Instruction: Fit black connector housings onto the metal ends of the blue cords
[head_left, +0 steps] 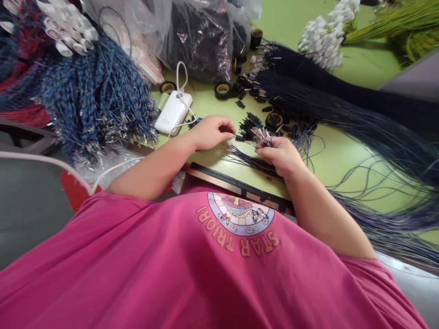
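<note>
My left hand [211, 131] rests on the green table [336, 155], fingers curled in a pinch around a small black connector [239, 137] at its fingertips. My right hand [279, 153] is closed round a bunch of thin dark blue wires [250, 161] whose metal-tipped ends [262, 135] fan out above the fist. The two hands sit close together, a few centimetres apart. A small heap of black connectors [249, 123] lies just beyond them.
A big bundle of blue twisted wires [96, 96] hangs at the left. A white power bank [173, 112] with cable, tape rolls [222, 90], a clear bag of dark parts [202, 39], long dark wire bundles [360, 114], white connectors [325, 36] and green wires [394, 20] crowd the table.
</note>
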Demonstrator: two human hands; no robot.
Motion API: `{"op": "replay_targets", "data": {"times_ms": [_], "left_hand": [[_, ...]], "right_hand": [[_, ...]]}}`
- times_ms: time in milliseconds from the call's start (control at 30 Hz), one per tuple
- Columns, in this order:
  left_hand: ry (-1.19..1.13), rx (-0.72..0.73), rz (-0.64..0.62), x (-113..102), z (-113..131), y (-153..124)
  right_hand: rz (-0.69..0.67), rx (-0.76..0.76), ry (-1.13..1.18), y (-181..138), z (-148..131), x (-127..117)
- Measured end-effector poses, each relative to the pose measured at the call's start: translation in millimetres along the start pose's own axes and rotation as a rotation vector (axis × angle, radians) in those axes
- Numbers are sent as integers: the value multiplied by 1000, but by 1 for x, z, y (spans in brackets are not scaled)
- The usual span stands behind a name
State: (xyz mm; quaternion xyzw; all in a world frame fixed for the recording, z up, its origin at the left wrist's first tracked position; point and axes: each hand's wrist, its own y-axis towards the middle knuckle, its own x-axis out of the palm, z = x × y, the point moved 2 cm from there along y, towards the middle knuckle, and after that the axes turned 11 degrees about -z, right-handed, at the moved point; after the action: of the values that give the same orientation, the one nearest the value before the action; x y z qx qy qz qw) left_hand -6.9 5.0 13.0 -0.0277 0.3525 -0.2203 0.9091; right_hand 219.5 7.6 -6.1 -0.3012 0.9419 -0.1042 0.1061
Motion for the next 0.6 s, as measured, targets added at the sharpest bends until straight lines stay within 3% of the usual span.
{"op": "replay_targets", "data": {"times_ms": [100, 200, 600], "left_hand": [[-474, -15, -73, 13, 8, -6], [-740, -35, -111, 27, 9, -7], [-777, -56, -93, 46, -5, -10]], "right_hand": [[23, 3, -9, -2, -2, 1], [47, 9, -45, -4, -4, 2], [61, 12, -203, -6, -7, 2]]}}
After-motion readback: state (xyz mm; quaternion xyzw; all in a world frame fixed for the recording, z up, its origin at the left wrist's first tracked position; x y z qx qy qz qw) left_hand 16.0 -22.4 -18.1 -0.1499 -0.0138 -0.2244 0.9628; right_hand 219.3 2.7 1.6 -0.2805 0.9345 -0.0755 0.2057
